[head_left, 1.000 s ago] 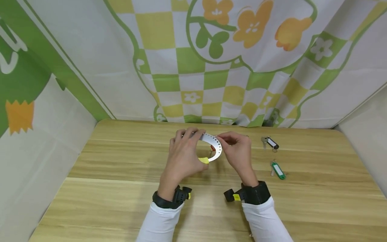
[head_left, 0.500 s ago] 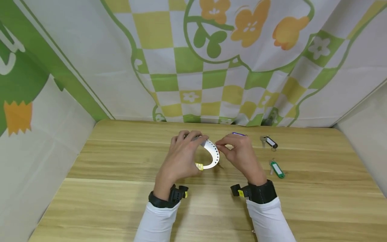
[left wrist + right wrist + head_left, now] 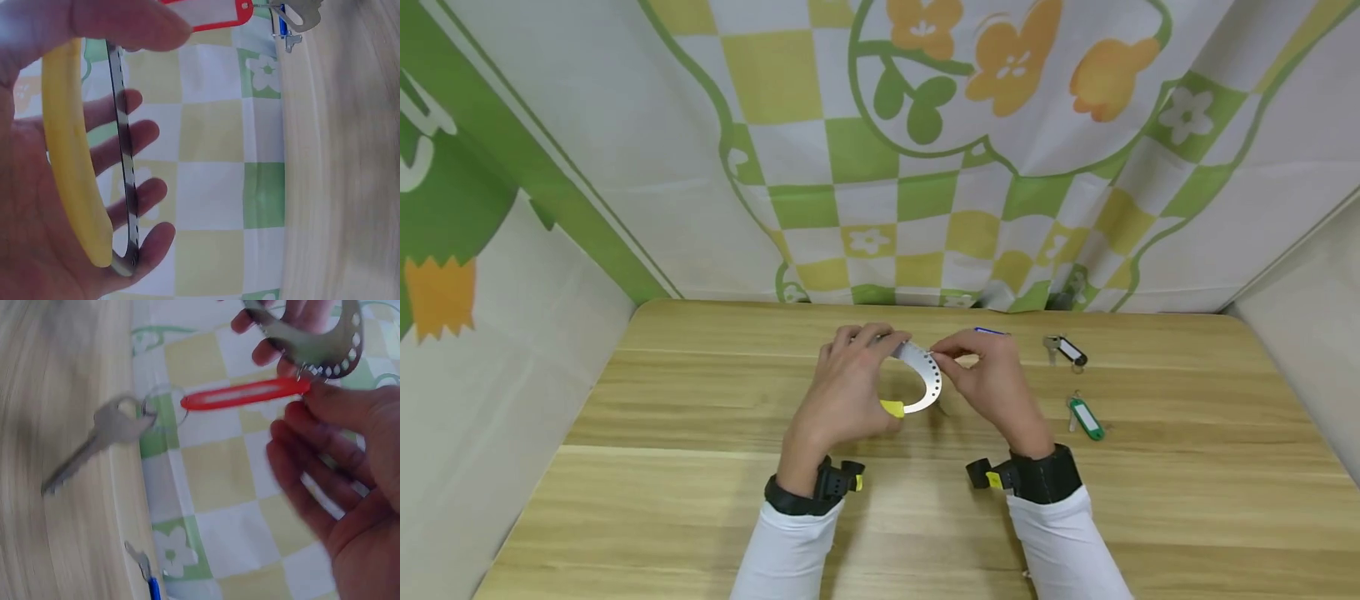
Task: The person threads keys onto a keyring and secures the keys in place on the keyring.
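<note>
My left hand (image 3: 848, 383) holds a large D-shaped key ring, a flat metal band (image 3: 933, 387) with a row of small holes and a yellow grip (image 3: 72, 156). The grip lies against the palm, and the fingers reach behind the band. At the band's right edge, my right hand (image 3: 992, 375) pinches one end of a red key tag (image 3: 244, 395) between thumb and forefinger, right beside the holes. A silver key (image 3: 115, 425) hangs by a wire ring from the tag's other end. In the head view the hands hide the red tag.
Beyond the right hand lies a blue key tag (image 3: 992, 331) with its key (image 3: 139, 556). To the right are a black key tag (image 3: 1072, 351) and a green key tag (image 3: 1086, 418), both with keys. A patterned curtain (image 3: 865, 200) hangs behind the wooden table (image 3: 685, 467).
The right hand has shifted slightly at the band's edge, uncovering the blue tag behind it. The red tag, glimpsed through the loop earlier, is now out of sight in the head view.
</note>
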`<state>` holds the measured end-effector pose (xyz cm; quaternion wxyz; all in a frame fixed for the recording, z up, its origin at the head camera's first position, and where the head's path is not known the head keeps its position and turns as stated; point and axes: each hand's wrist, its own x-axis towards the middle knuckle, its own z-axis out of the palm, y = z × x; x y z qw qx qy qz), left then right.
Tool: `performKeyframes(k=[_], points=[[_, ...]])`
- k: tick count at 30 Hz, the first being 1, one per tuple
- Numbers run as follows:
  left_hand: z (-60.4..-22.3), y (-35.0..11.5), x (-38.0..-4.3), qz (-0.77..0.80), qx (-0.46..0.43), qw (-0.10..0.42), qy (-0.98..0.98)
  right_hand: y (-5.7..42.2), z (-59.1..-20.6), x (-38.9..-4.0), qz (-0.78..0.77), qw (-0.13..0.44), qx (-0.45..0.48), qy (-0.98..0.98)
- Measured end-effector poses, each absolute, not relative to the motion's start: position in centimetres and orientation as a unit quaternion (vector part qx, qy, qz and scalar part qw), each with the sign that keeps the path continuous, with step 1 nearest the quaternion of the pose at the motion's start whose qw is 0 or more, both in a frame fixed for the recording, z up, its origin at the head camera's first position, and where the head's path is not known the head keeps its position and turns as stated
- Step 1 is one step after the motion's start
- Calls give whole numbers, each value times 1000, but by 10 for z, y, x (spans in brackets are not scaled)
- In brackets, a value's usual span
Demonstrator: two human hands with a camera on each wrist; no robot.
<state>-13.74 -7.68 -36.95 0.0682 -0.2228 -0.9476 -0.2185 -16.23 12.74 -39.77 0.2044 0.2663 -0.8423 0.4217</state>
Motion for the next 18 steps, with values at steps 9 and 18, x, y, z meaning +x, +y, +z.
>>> performKeyframes(k=[9, 18], points=[[-366, -77, -135, -268, -179, 55, -945, 124, -399, -163, 533, 131, 176, -817], [-367, -77, -136, -269, -160, 49, -948, 123, -400, -163, 534, 153, 199, -807]])
